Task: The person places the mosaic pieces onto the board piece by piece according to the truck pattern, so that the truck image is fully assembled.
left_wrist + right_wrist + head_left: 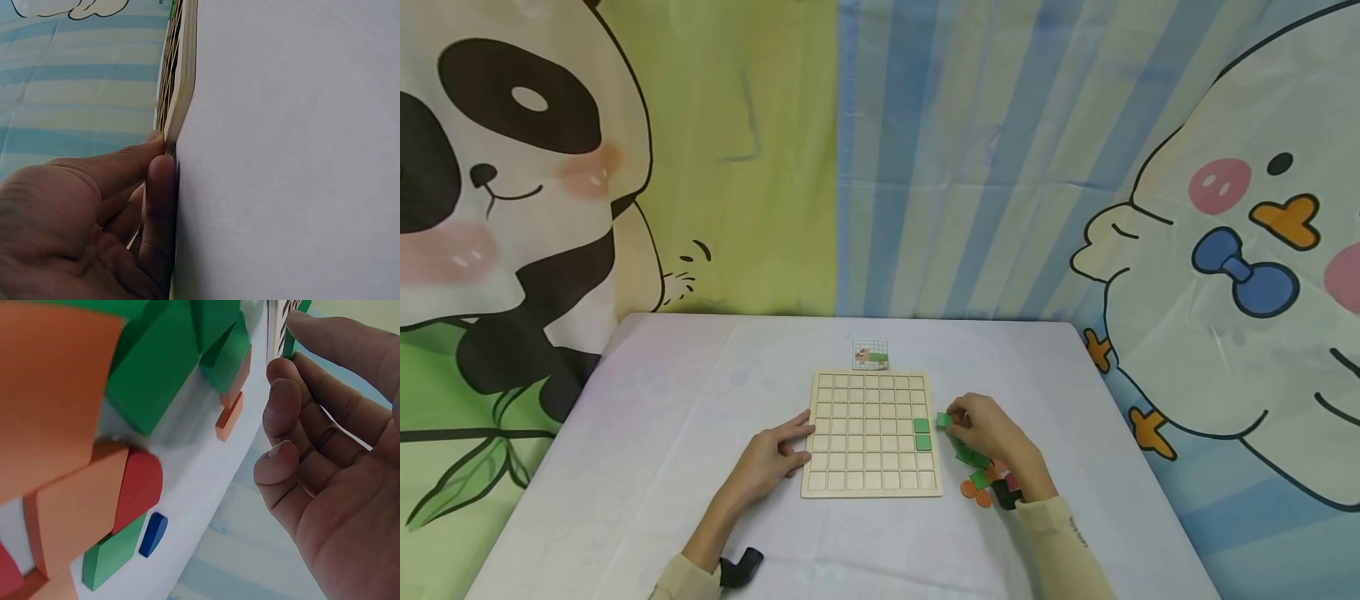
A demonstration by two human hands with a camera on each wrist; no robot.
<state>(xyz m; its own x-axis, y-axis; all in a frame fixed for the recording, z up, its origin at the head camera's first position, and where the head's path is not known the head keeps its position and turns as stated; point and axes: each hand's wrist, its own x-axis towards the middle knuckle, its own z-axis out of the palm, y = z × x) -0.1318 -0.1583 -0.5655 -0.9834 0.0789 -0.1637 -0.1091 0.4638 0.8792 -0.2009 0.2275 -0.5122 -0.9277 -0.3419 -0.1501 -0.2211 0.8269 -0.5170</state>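
A wooden grid board [872,435] lies on the table with two green square tiles [922,434] in cells near its right edge. At the board's left edge my left hand [766,458] grips the rim with thumb and fingertips; the left wrist view shows the fingertips [164,165] right at the board's edge [185,75]. Just right of the board, my right hand [988,425] pinches a green square tile [943,420] between thumb and forefinger. That tile [290,341] appears edge-on in the right wrist view, the other fingers loosely bent.
Below my right hand lies a loose pile of green tiles [153,369], orange pieces [75,512], a red piece [139,487] and a small blue piece [153,534]. A small picture card [870,354] lies behind the board. Cartoon-printed curtains [955,167] hang behind the table.
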